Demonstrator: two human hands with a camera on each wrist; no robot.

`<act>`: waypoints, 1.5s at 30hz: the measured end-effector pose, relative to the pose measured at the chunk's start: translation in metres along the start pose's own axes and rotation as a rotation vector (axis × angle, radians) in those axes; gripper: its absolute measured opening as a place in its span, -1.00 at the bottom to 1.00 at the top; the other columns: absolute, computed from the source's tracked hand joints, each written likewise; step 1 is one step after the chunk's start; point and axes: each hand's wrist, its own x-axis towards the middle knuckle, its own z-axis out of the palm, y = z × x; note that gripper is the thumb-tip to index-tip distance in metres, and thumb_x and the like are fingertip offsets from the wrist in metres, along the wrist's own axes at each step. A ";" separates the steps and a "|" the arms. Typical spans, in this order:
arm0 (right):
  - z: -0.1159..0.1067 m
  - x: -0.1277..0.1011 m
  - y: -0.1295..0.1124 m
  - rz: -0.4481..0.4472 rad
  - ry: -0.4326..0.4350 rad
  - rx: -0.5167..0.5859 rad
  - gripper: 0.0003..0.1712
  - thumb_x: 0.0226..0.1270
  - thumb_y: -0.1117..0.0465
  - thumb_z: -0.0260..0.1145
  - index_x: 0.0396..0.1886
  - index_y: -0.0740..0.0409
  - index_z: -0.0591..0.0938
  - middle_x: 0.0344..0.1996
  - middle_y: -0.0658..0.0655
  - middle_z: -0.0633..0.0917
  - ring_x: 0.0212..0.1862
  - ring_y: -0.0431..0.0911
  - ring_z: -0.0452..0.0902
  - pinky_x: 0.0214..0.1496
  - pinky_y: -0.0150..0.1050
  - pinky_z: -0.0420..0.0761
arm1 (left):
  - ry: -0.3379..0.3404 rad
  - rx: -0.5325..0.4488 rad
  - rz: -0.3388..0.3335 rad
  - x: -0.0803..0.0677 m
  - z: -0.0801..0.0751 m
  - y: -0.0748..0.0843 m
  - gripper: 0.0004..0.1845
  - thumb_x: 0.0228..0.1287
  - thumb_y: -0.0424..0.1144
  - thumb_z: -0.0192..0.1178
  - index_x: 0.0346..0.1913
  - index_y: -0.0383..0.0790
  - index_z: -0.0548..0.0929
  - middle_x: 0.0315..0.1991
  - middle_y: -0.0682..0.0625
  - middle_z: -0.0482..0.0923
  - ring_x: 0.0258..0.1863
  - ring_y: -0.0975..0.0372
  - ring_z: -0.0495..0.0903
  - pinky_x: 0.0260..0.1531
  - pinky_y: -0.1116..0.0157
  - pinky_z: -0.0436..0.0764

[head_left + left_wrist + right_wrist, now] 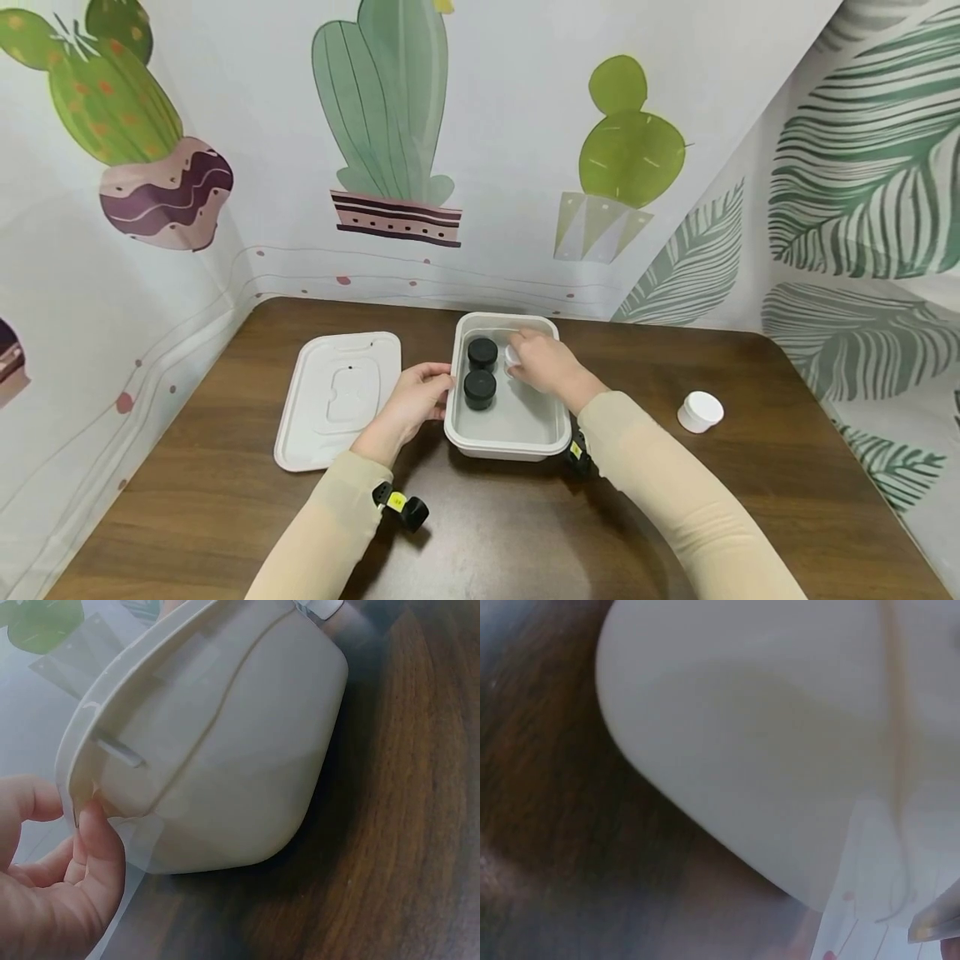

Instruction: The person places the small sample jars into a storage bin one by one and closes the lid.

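Observation:
A white rectangular tub (510, 443) stands on the brown table, and two black-lidded jars (480, 388) (482, 353) sit along its left side. My left hand (420, 397) pinches the tub's left rim; in the left wrist view its thumb (97, 840) presses the rim of the tub (225, 750). My right hand (542, 360) reaches into the tub and holds a small white jar (512, 357) near the far end. The right wrist view shows only the tub's outer wall (765, 742), blurred.
The tub's white lid (339, 397) lies flat on the table to the left. Another white jar (700, 412) stands alone on the right of the table. Cactus and leaf printed walls close in the back and both sides.

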 end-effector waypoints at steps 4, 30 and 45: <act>-0.001 -0.005 0.001 0.012 0.035 0.033 -0.54 0.20 0.02 0.33 -0.01 0.22 0.53 -0.20 0.13 0.59 -0.12 -0.01 0.53 -0.10 -0.07 0.59 | 0.000 0.006 0.000 0.000 0.002 -0.002 -0.65 0.13 -0.39 0.09 0.02 -0.42 0.50 -0.34 -0.12 0.60 -0.54 0.23 0.59 -0.60 0.35 0.57; -0.008 -0.036 0.013 0.080 0.256 0.410 -0.54 0.26 0.01 0.29 0.08 0.15 0.57 0.10 0.14 0.59 0.19 0.06 0.48 0.23 -0.02 0.45 | -0.022 0.006 0.013 0.000 0.002 -0.005 -0.63 0.19 -0.38 0.11 0.06 -0.44 0.48 -0.40 -0.06 0.57 -0.59 0.28 0.53 -0.62 0.40 0.54; -0.006 -0.053 0.019 0.083 0.360 0.477 -0.51 0.24 0.01 0.32 0.11 0.15 0.55 0.04 0.15 0.59 0.15 0.07 0.50 0.18 0.01 0.49 | -0.019 -0.004 -0.001 -0.002 0.001 -0.004 -0.64 0.22 -0.37 0.11 0.07 -0.41 0.48 -0.36 -0.10 0.59 -0.58 0.27 0.54 -0.61 0.38 0.56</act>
